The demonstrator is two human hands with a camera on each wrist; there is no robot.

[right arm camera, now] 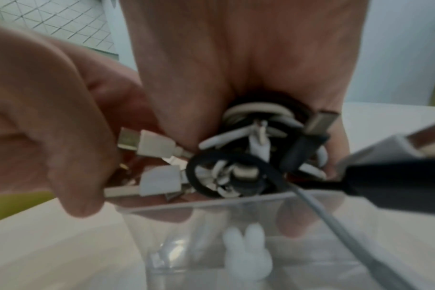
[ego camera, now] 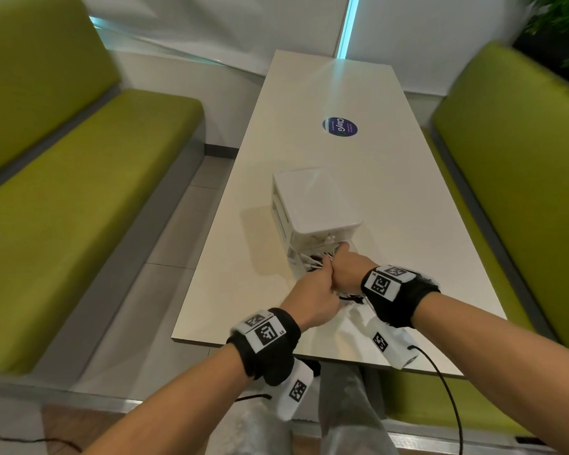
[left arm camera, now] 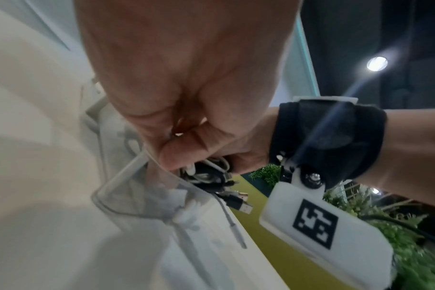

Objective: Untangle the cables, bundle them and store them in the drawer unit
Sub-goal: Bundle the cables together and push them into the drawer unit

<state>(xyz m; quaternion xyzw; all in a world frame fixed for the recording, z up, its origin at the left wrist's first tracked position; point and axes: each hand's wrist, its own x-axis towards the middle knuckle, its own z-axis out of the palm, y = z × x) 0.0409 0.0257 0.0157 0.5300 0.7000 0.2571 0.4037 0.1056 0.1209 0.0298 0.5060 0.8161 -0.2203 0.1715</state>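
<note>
A white drawer unit (ego camera: 312, 205) stands on the long white table (ego camera: 408, 224). Its low clear drawer (right arm camera: 236, 245) is pulled out toward me, with a white rabbit-shaped knob (right arm camera: 247, 253) on its front. Over the drawer's rim, my right hand (ego camera: 337, 254) grips a coiled bundle of black and white cables (right arm camera: 249, 157). My left hand (ego camera: 322, 274) presses against it from the left, fingers curled round the bundle's white USB plugs (right arm camera: 152, 145). A black USB plug (left arm camera: 238, 204) and a thin white cable end (left arm camera: 236, 233) hang loose over the drawer front (left arm camera: 137, 196).
Green benches stand along the left (ego camera: 79, 208) and right (ego camera: 523, 159) sides of the table. A round blue sticker (ego camera: 340, 127) lies farther back on it. The table's near edge (ego camera: 276, 351) runs just under my wrists. Black wires trail from both wristbands.
</note>
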